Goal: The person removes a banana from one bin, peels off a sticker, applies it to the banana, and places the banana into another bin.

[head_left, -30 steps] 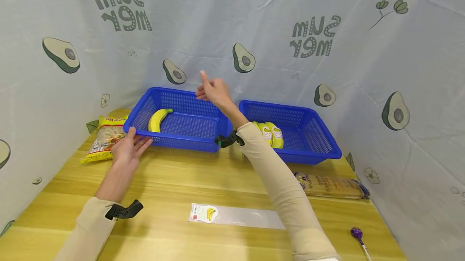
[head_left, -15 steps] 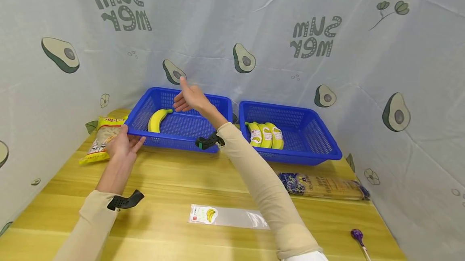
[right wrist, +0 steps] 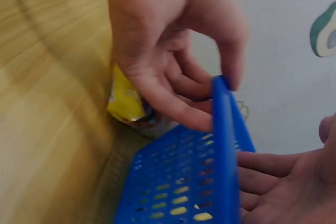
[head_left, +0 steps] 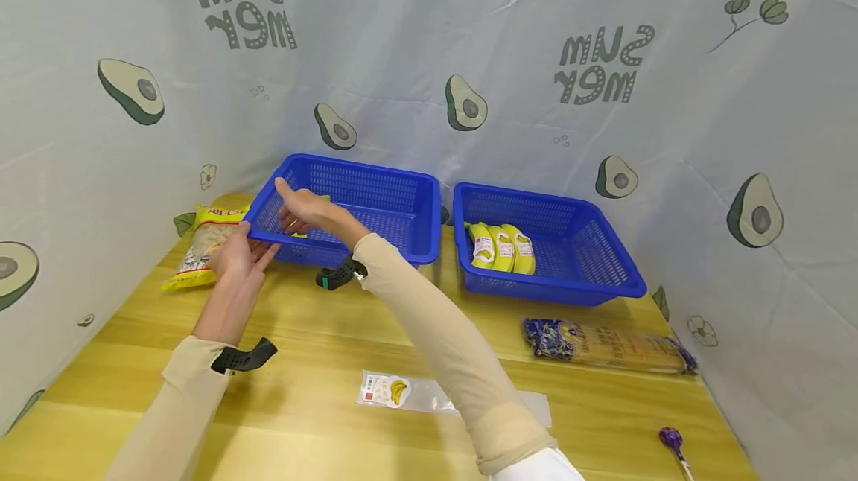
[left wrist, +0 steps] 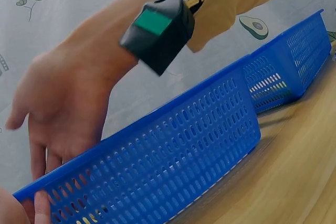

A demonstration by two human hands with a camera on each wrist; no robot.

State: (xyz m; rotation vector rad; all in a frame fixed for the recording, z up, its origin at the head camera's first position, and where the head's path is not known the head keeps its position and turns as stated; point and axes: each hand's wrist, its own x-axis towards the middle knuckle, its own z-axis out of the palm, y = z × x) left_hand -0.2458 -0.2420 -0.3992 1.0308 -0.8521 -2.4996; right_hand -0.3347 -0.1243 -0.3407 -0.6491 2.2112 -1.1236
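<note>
My left hand (head_left: 236, 254) grips the front left corner of the left blue plastic basket (head_left: 365, 185), thumb over the rim and fingers against the outside wall, as the right wrist view shows. Inside that basket lies a yellow banana (head_left: 325, 198), mostly covered by my right hand (head_left: 304, 211). That hand reaches down over the rim with its fingers extended and thumb raised. In the left wrist view its fingers go behind the perforated wall, where the tips are partly hidden. Yellow shows through the holes below them.
A second blue basket (head_left: 559, 289) on the right holds several labelled bananas (head_left: 501, 249). A yellow food packet (head_left: 201, 250) lies left. Before me are a clear strip with a banana label (head_left: 389, 390), a long noodle packet (head_left: 610, 347) and a purple lollipop (head_left: 670, 438).
My right hand has moved left and down, from above the left basket's back rim to over the banana. My left hand stays at the basket's corner. The head view has shifted slightly.
</note>
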